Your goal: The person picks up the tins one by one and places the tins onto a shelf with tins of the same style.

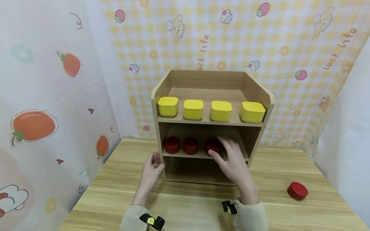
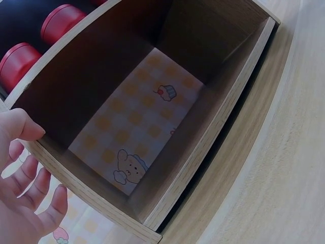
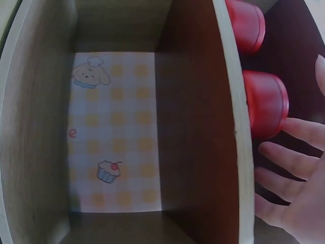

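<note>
A wooden shelf unit (image 1: 208, 121) stands on the table with round red tins on its middle board. At the third red tin (image 1: 211, 145) my right hand (image 1: 235, 162) has its thumb in front and its fingers spread beside it. In the right wrist view a fingertip touches that tin (image 3: 266, 104), and the fingers look fairly straight. My left hand (image 1: 151, 168) is by the unit's left side panel, its thumb (image 2: 30, 127) over the front edge and its fingers loosely bent outside. Two more tins, the left one (image 1: 172, 145) and the middle one (image 1: 190, 145), stand left of the third.
Several yellow boxes with rounded corners, one a box (image 1: 221, 111) near the middle, line the top board. Another red round tin (image 1: 297, 191) is on the table (image 1: 289, 218) to the right. Printed cloth (image 1: 185, 48) hangs behind and at both sides.
</note>
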`<action>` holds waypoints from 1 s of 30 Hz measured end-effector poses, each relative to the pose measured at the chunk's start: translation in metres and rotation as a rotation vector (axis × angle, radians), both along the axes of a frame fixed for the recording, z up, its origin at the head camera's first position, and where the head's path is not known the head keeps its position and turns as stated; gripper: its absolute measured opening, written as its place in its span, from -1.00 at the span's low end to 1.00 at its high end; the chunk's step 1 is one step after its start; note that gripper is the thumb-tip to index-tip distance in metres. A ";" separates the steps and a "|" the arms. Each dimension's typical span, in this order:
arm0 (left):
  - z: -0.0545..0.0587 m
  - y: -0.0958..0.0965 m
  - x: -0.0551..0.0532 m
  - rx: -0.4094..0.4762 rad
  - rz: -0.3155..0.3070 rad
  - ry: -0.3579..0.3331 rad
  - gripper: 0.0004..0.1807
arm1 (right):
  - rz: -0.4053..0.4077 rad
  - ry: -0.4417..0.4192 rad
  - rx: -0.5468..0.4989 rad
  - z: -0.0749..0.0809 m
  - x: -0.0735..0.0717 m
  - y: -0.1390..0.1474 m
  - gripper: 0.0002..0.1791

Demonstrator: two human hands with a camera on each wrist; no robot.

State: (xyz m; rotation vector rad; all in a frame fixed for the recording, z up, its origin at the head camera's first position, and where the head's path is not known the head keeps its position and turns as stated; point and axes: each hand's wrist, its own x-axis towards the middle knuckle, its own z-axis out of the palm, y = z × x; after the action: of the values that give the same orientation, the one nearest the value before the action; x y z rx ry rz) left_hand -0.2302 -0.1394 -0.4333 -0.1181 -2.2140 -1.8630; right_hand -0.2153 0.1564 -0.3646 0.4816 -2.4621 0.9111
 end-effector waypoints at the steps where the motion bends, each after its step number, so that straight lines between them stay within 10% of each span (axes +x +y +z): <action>1: 0.004 0.001 0.002 -0.002 -0.001 -0.001 -0.75 | 0.002 0.009 -0.006 0.000 0.002 0.001 -0.30; 17: 0.017 0.007 0.011 -0.016 -0.004 -0.017 -0.74 | 0.033 0.247 -0.088 0.013 0.040 0.031 -0.55; 30: -0.019 -0.003 -0.012 -0.002 0.003 0.009 -0.71 | -0.066 0.346 -0.170 0.003 0.052 0.072 -0.67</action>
State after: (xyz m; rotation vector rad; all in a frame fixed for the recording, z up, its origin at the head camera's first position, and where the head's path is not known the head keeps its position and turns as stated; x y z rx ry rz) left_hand -0.2425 -0.1425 -0.4521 -0.1223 -2.2088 -1.8554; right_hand -0.1638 0.2282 -0.3616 0.4532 -2.0581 0.9153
